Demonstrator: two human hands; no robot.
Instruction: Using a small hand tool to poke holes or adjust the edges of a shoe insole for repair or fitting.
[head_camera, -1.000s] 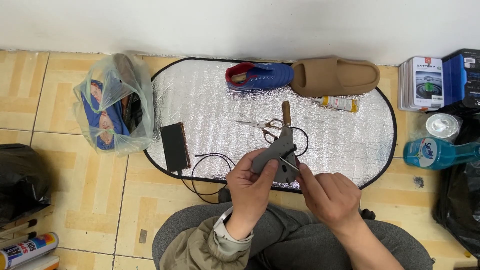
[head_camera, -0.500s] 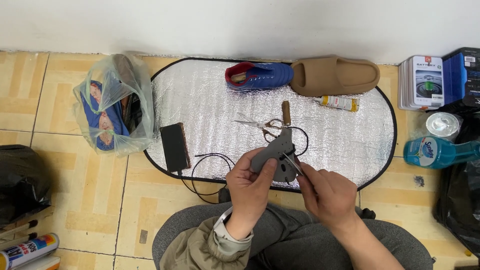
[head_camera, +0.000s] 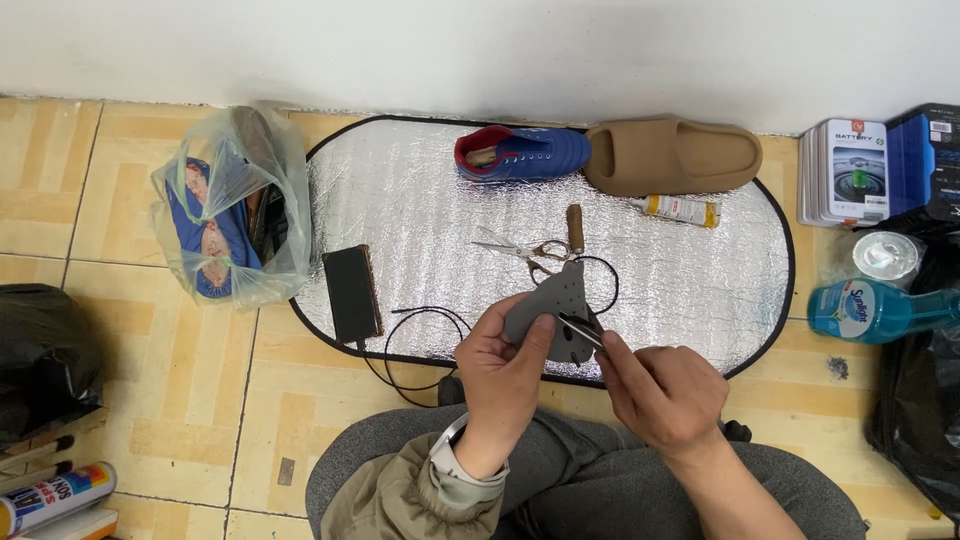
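Clear plastic bag (head_camera: 228, 222) holds shoes, while both hands, left (head_camera: 505, 365) and right (head_camera: 660, 390), grip a grey insole piece (head_camera: 550, 318).

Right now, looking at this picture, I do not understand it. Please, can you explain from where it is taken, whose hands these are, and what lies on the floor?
The picture comes from a camera worn on a person's head, looking down. The person sits on a tiled floor. The left hand holds a grey, flat, shaped piece with holes. The right hand holds a thin dark tool against it. In front lies a silver mat. On it are scissors, a dark phone with a black cable, a blue shoe, a tan slipper and a small tube. A plastic bag lies at the left, a blue bottle at the right.
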